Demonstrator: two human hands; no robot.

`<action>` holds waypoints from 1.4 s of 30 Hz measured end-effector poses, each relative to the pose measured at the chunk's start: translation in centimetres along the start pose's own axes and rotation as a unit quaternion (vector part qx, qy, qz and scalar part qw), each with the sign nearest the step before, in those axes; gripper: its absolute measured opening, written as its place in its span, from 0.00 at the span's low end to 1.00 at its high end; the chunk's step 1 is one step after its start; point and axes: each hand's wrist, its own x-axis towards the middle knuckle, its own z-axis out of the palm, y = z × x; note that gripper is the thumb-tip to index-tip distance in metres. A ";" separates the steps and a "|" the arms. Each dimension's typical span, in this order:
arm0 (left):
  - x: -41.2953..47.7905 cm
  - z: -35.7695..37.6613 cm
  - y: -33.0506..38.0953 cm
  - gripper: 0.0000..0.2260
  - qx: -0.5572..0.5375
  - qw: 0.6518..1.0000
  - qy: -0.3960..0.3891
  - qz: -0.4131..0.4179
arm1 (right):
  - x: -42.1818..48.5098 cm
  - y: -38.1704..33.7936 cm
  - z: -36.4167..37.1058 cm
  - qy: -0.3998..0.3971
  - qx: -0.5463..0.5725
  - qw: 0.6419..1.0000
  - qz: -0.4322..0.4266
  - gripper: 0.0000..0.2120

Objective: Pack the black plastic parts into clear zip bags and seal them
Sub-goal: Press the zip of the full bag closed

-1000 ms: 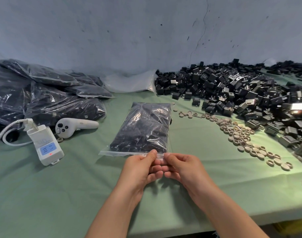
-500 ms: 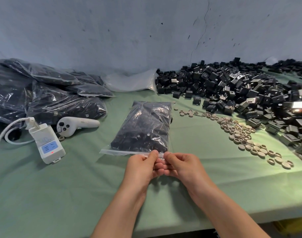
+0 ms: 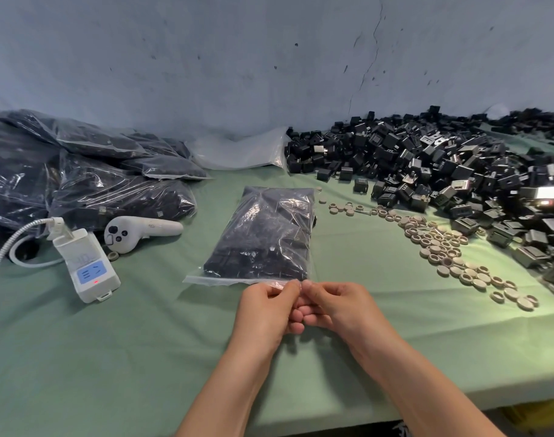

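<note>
A clear zip bag (image 3: 263,234) filled with black plastic parts lies flat on the green table, its zip strip toward me. My left hand (image 3: 266,310) and my right hand (image 3: 335,307) meet at the right end of that strip, and both pinch it between thumb and fingers. The strip's right corner is hidden under my fingers. A big heap of loose black plastic parts (image 3: 433,165) covers the table's far right.
Several filled bags (image 3: 80,184) are stacked at the far left, with empty clear bags (image 3: 237,152) by the wall. A white controller (image 3: 136,231), a white power adapter with cable (image 3: 86,266) and a trail of beige rings (image 3: 452,257) lie around the bag. The table edge (image 3: 458,405) runs near right.
Both hands stay pinched on the bag's zip strip at its right end; they and the bag have barely shifted.
</note>
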 end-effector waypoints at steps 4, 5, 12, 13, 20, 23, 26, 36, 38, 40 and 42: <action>0.0 0.3 0.1 0.16 -0.005 1.000 0.015 0.016 | 0.0 0.0 0.3 0.000 -0.009 1.000 -0.008 0.15; 0.0 0.4 0.1 0.16 -0.012 1.000 0.017 0.015 | 0.0 0.1 0.4 0.001 -0.012 1.000 -0.011 0.15; 0.1 0.1 0.1 0.12 -0.120 0.992 0.031 -0.036 | 0.1 0.1 0.9 0.019 -0.038 0.999 -0.022 0.14; 0.2 0.1 0.1 0.11 -0.133 0.989 0.037 -0.044 | 0.1 0.1 1.0 0.025 -0.041 0.999 -0.023 0.13; 1.4 -1.3 0.3 0.12 -0.174 0.975 0.114 -0.082 | 0.1 -0.1 1.0 0.039 -0.040 0.998 -0.021 0.11; 1.8 -2.4 0.4 0.11 -0.180 0.971 0.134 -0.080 | 0.1 -0.3 0.8 0.038 -0.049 0.998 -0.025 0.11; 2.1 -3.0 0.3 0.11 -0.170 0.971 0.152 -0.066 | 0.1 -0.5 0.8 0.038 -0.063 0.997 -0.029 0.12; 3.4 -6.3 1.0 0.11 -0.228 0.946 0.218 -0.073 | 0.3 -1.0 -0.1 0.050 -0.098 0.993 -0.039 0.13; 3.4 -6.7 0.8 0.11 -0.223 0.947 0.221 -0.068 | 0.2 -1.0 -0.2 0.051 -0.100 0.993 -0.036 0.12; 3.4 -7.1 0.6 0.11 -0.217 0.947 0.230 -0.056 | 0.2 -1.1 -0.3 0.053 -0.104 0.993 -0.034 0.12; 3.6 -7.6 0.4 0.11 -0.208 0.945 0.251 -0.040 | 0.2 -1.1 -0.4 0.054 -0.108 0.992 -0.034 0.11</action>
